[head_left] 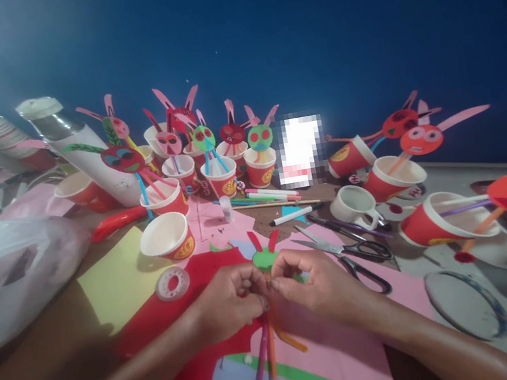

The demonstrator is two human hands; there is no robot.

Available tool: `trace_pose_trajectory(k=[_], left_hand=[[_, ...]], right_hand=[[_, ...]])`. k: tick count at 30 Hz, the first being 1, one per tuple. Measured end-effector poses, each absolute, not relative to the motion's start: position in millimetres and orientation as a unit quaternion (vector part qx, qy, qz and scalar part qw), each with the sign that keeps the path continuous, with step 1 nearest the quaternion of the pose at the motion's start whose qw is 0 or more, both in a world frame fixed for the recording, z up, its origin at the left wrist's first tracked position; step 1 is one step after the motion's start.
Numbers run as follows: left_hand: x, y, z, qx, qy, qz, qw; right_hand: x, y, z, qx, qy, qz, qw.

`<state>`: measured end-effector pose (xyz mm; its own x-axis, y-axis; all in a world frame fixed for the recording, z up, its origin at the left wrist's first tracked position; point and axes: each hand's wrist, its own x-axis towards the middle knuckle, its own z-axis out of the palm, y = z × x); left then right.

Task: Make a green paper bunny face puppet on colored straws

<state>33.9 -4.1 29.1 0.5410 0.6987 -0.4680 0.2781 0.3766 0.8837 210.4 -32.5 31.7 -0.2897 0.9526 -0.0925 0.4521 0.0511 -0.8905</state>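
My left hand (230, 301) and my right hand (315, 283) meet low in the middle, fingers pinched together. Between them they grip a small green paper face (265, 258) with two red ears, fixed to a bunch of coloured straws (267, 350) that hang down toward me. The hands hover over red paper (178, 319) and pink paper (340, 357) sheets. A roll of tape (172, 283) lies just left of my left hand. Black-handled scissors (346, 252) lie right of my right hand.
Several red paper cups (167, 237) with paper faces on straws stand across the back and right. Markers (271, 195) lie in the middle. A yellow sheet (117, 277), a clear plastic bag (10, 276), a metal bottle (82, 154) sit left. A white cup (356, 206) stands right.
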Motion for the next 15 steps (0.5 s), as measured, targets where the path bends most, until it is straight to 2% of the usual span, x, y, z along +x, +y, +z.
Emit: trace_pose_trajectory(k=[10,15], left_hand=[[25,11,26,0.539,0.452,0.209,0.679],[25,13,27,0.592,0.461,0.228,0.62]], right_hand=[[217,-23,30,-0.543,-0.635,0.448,0.318],[219,-18,24,-0.549,-0.619,0.461,0.32]])
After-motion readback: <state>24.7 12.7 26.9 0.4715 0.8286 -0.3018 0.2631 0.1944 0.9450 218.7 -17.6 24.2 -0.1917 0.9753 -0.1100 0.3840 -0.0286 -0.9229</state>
